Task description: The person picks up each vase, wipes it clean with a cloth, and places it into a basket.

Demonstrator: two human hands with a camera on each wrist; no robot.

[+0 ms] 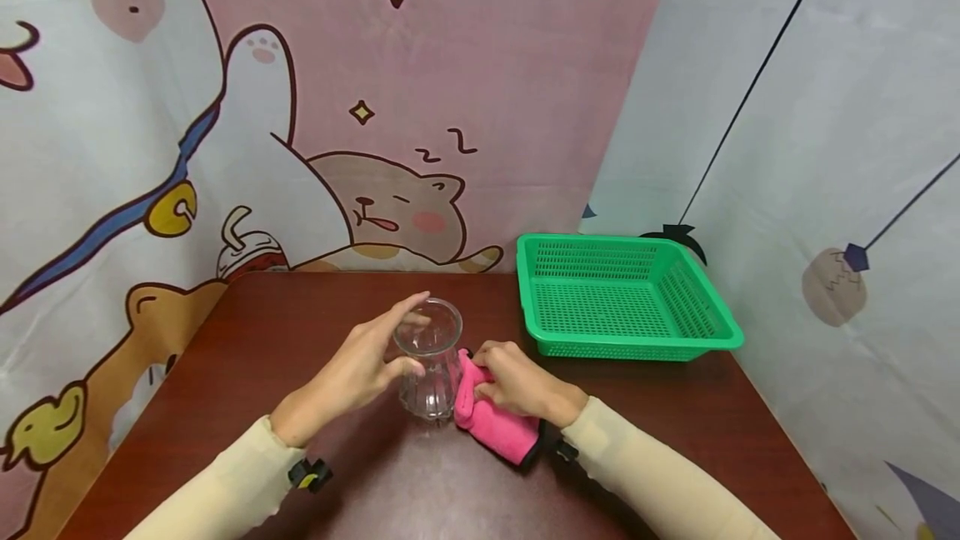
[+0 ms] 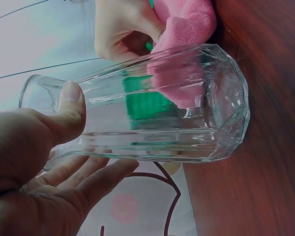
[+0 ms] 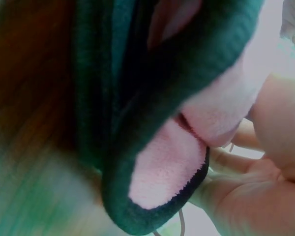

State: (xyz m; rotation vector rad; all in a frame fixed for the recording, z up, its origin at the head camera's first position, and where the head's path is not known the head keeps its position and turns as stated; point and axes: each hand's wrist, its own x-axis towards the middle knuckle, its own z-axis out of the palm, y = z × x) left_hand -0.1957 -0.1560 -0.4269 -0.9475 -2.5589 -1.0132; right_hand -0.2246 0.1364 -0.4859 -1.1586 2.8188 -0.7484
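Note:
A clear, ribbed glass vase (image 1: 431, 394) with a flared rim stands upright on the table. My left hand (image 1: 360, 365) holds it near the neck, thumb on the near side and fingers round the far side; in the left wrist view the thumb (image 2: 71, 110) lies across the glass. In my right hand (image 1: 517, 382) I grip a pink fluffy cloth (image 1: 502, 432) with dark edging. The bunched cloth sits right against the vase's right side. Folds of its dark border (image 3: 132, 142) fill much of the right wrist view, beside the right hand (image 3: 265, 182).
A green plastic basket (image 1: 532, 307) with slotted sides stands at the back right of the dark reddish-brown table (image 1: 300, 323). Behind the table and along its sides hangs a cartoon-printed curtain (image 1: 517, 107).

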